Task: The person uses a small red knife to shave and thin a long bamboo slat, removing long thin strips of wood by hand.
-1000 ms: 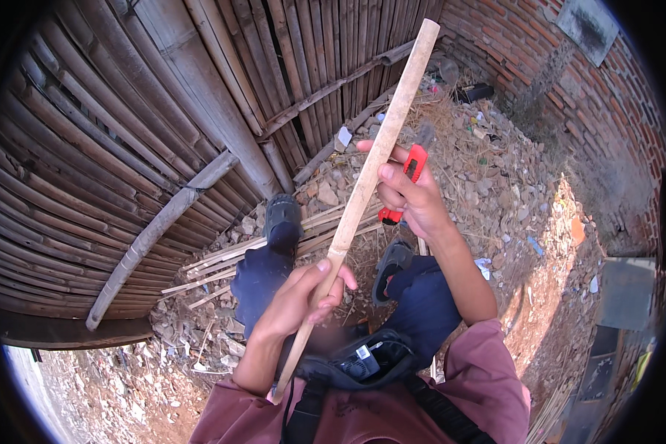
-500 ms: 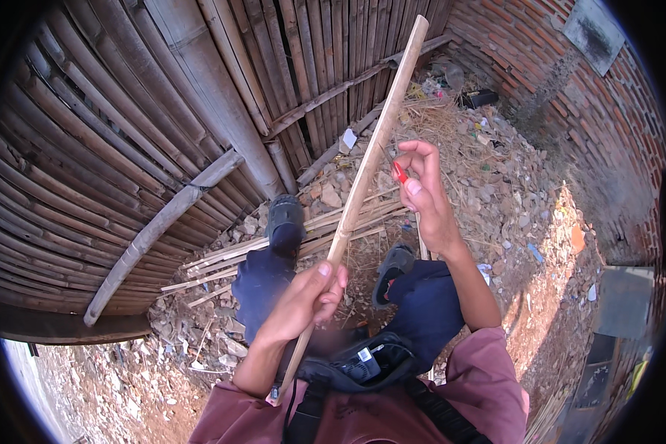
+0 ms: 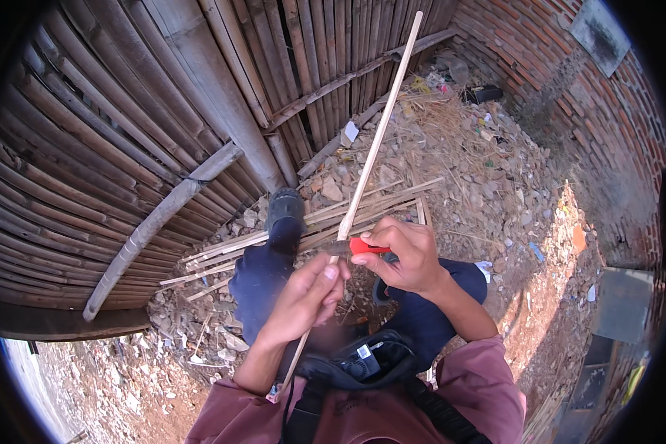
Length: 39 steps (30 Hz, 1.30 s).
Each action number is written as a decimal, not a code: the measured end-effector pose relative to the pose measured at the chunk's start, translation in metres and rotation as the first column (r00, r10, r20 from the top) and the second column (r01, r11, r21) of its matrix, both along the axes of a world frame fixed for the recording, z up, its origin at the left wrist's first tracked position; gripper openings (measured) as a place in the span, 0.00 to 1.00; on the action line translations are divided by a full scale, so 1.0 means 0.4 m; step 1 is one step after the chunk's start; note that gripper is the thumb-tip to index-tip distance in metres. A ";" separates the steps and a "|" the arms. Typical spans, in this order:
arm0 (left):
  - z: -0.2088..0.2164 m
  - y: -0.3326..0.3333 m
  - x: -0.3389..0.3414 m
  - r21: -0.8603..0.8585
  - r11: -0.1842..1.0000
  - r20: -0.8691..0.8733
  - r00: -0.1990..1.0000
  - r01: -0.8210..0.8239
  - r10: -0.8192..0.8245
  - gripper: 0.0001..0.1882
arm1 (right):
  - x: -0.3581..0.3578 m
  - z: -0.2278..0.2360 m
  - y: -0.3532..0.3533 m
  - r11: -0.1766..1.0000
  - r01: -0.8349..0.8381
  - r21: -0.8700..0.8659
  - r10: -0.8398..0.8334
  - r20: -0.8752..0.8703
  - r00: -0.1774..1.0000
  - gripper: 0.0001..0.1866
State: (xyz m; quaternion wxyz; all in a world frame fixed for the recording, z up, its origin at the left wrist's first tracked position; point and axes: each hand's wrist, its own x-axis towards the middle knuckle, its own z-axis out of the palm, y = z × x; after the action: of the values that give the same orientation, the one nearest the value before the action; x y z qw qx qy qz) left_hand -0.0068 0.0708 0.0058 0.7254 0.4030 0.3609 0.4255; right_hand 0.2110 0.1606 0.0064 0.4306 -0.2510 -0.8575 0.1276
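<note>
A long pale bamboo strip [image 3: 377, 140] slants up and away from my lap, its narrow side toward me. My left hand [image 3: 307, 294] is closed around its lower part, and the strip's near end runs down past my wrist. My right hand [image 3: 405, 255] grips a knife by its red handle [image 3: 364, 246]. The dark knife blade [image 3: 336, 249] lies across the strip at a knot, just above my left fingers.
Several split bamboo strips [image 3: 251, 240] lie on the rubble by my shoe [image 3: 285, 207]. A bamboo-slat wall [image 3: 126, 133] rises at the left, a brick wall [image 3: 577, 96] at the right. An open black pouch [image 3: 370, 362] with a device sits at my waist.
My right hand has come down and left with the knife, from beside the strip's upper half to just above my left hand. The strip has turned and shows a narrower side.
</note>
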 end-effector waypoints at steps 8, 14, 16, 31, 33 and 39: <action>0.005 -0.013 0.020 0.062 0.992 -0.215 0.970 -0.107 0.118 0.19 | -0.009 0.013 -0.006 0.995 0.075 0.060 -0.074 -0.021 0.997 0.16; -0.008 -0.010 0.032 0.353 0.928 -0.550 0.777 -0.117 0.307 0.15 | -0.007 0.021 -0.007 0.986 0.117 0.119 -0.122 0.029 0.992 0.15; -0.008 -0.007 0.032 0.379 0.920 -0.586 0.744 -0.099 0.321 0.14 | -0.002 0.014 -0.009 0.974 0.157 0.162 -0.167 0.053 0.985 0.14; 0.011 0.006 0.027 0.468 0.883 -0.631 0.686 -0.035 0.362 0.13 | 0.014 0.025 -0.003 0.919 0.212 0.331 -0.259 0.104 0.960 0.16; 0.008 0.004 0.027 0.455 0.890 -0.653 0.668 -0.029 0.356 0.14 | 0.017 0.026 0.001 0.913 0.204 0.354 -0.263 0.125 0.957 0.15; -0.006 0.000 0.032 0.517 0.856 -0.712 0.551 -0.008 0.435 0.10 | 0.020 0.029 0.008 0.905 0.169 0.390 -0.259 0.193 0.946 0.13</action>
State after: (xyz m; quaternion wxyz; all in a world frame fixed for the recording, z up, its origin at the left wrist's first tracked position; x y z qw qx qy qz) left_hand 0.0058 0.0708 0.0032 0.3011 0.6590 0.5897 0.3569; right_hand 0.2190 0.1637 0.0179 0.3745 -0.2725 -0.8788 -0.1151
